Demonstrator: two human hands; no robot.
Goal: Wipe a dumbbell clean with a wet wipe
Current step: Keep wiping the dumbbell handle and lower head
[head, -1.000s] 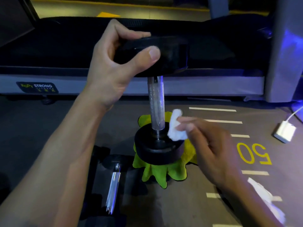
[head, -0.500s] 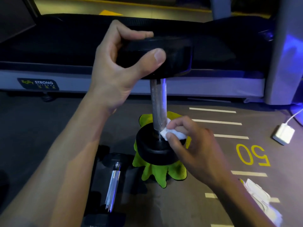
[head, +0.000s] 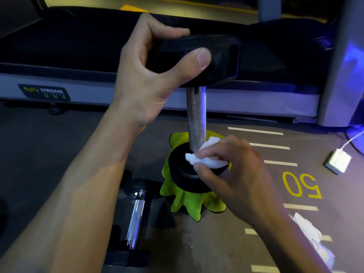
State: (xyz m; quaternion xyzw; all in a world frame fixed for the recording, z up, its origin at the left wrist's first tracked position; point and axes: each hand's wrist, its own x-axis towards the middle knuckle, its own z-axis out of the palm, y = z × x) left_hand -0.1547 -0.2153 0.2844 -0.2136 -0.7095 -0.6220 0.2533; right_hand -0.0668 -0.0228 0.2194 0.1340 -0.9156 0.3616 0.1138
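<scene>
Head view: grey gym floor (head: 59,154), yellow "50" (head: 301,185), treadmill (head: 78,56) behind.

Dumbbell (head: 195,115): black heads w/ silver knurled bar. Wet wipe (head: 208,158): white. Cloth (head: 185,201) under dumbbell: lime green w/ dark edge trim. Second dumbbell (head: 136,219): black heads, shiny silver bar w/ blue glint. Floor (head: 39,154): grey-brown, w/ white dash marks & yellow "50". Treadmill (head: 78,56): black belt, grey side rail, dark label w/ white & yellow-green lettering. Charger (head: 337,161) & cable: white.
</scene>
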